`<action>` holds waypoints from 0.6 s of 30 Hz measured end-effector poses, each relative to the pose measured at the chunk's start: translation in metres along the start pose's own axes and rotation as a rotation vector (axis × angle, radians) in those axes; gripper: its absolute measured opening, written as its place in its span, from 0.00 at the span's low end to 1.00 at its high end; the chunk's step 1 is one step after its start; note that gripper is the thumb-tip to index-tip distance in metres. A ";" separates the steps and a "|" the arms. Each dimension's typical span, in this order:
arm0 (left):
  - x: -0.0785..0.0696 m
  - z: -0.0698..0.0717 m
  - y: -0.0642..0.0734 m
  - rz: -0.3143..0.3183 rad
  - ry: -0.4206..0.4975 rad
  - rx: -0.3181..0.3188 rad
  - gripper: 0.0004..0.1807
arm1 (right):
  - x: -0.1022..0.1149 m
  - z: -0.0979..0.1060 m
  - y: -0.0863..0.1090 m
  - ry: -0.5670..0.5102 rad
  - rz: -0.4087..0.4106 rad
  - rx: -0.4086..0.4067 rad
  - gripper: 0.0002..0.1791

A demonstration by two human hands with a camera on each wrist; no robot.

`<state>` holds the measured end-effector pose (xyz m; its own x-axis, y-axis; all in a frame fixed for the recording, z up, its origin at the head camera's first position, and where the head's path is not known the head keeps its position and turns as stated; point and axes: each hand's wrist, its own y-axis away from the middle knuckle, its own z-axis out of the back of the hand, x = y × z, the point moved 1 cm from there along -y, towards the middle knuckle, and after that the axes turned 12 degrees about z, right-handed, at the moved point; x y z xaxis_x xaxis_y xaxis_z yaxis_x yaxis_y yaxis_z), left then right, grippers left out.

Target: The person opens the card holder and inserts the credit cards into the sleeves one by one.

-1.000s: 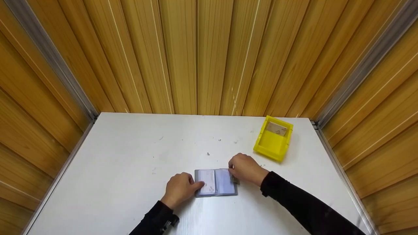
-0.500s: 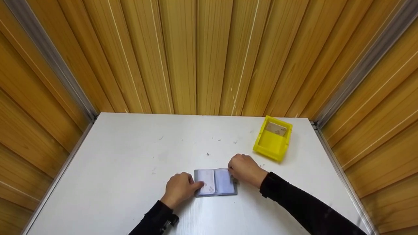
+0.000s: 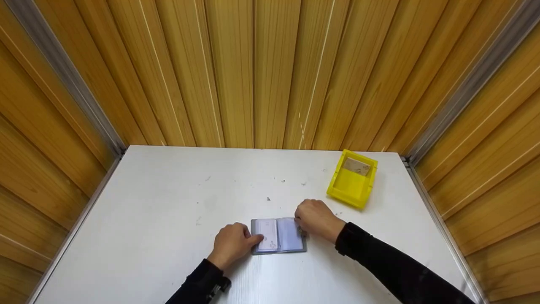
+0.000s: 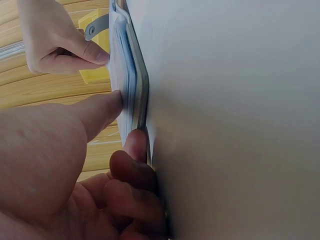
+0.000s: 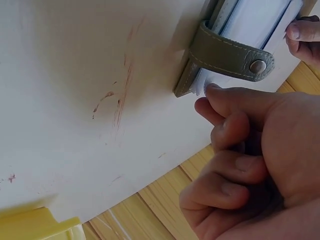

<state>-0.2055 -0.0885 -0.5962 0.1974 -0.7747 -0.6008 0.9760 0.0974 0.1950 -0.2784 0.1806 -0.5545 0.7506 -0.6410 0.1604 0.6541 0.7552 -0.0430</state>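
Observation:
A small grey-green card holder [image 3: 291,237] lies spread open on the white table, its clear plastic sleeves showing. A white card with a faint print [image 3: 267,236] shows in its left side. My left hand [image 3: 233,245] pinches the left edge, thumb on top of the sleeves and fingers against the cover, as the left wrist view shows. At the upper right corner, my right hand [image 3: 319,218] pinches a clear sleeve [image 5: 201,82] between thumb and index finger, the other fingers curled. The cover's strap with a metal snap [image 5: 257,66] sticks up beside the right thumb.
A yellow tray [image 3: 344,202] stands at the back right of the table, with a patterned card [image 3: 357,166] inside at its far end. Wood-look panels [image 3: 270,76] wall the table at the back and both sides. Small dark marks dot the tabletop [image 3: 168,202].

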 end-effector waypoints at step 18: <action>0.000 0.001 0.000 0.005 -0.006 0.006 0.26 | 0.005 0.014 -0.010 -0.230 -0.136 0.016 0.08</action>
<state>-0.2059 -0.0894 -0.5958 0.2016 -0.7777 -0.5954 0.9744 0.0978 0.2023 -0.2828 0.1721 -0.5395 0.6137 -0.6902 0.3834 0.7447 0.6673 0.0093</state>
